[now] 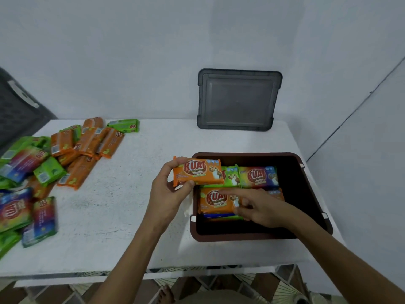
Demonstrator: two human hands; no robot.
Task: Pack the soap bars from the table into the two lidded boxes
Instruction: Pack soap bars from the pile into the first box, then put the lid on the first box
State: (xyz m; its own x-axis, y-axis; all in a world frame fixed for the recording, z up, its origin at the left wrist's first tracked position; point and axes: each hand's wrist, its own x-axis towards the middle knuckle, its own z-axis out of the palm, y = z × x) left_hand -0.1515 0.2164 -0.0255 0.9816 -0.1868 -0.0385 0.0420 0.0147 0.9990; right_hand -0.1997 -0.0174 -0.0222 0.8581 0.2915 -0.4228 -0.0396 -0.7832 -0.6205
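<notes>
My left hand [167,187] holds an orange soap bar [198,171] over the left rim of the brown box [315,189]. Inside the box lie several bars: a green one [231,175], a rainbow one [259,176] and an orange one [215,199] on top of others. My right hand [257,207] reaches into the box with its fingers spread, touching the orange bar lying there. A heap of loose soap bars [65,154], orange, green and rainbow, covers the left part of the white table [131,216].
A grey lid [238,99] leans against the wall behind the brown box. A dark grey box or lid [17,106] stands at the far left edge. The table's front edge [109,273] is near me, with patterned floor tiles and my feet below.
</notes>
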